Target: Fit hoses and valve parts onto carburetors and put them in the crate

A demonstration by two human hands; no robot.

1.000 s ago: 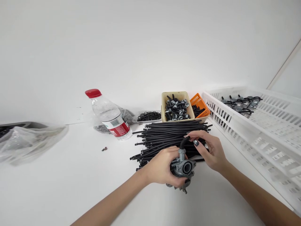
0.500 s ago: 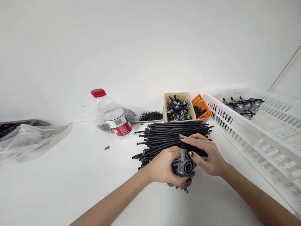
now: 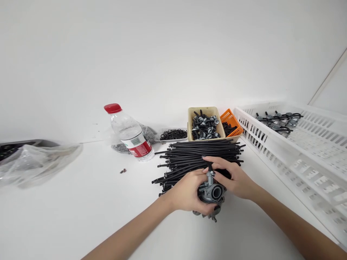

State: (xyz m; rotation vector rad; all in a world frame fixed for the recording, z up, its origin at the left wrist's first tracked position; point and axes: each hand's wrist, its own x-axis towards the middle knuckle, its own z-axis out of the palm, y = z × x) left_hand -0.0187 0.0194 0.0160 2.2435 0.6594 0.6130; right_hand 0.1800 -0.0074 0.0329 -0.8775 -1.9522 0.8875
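Note:
A grey metal carburetor (image 3: 210,194) stands upright in my left hand (image 3: 189,191), whose fingers and thumb wrap round its body from the left. Its round bore faces me. On its top sits a ring-shaped cap (image 3: 210,174) with a black rubber boot (image 3: 209,166). My right hand (image 3: 233,177) closes on this cap from the right, thumb at the ring and fingers behind the boot. A pile of black rubber hoses (image 3: 187,155) lies just behind both hands.
Behind the hoses stand a cream bin (image 3: 190,124) of caps with black boots, an orange basket (image 3: 229,117) and a tray of black rings (image 3: 173,134). A white crate (image 3: 284,155) with several carburetors is at right. A red-capped bottle (image 3: 132,133) and plastic bag (image 3: 40,159) are left.
My right hand has shifted slightly left, its thumb and fingers closing in on the cap and boot. The left hand and carburetor stay in place.

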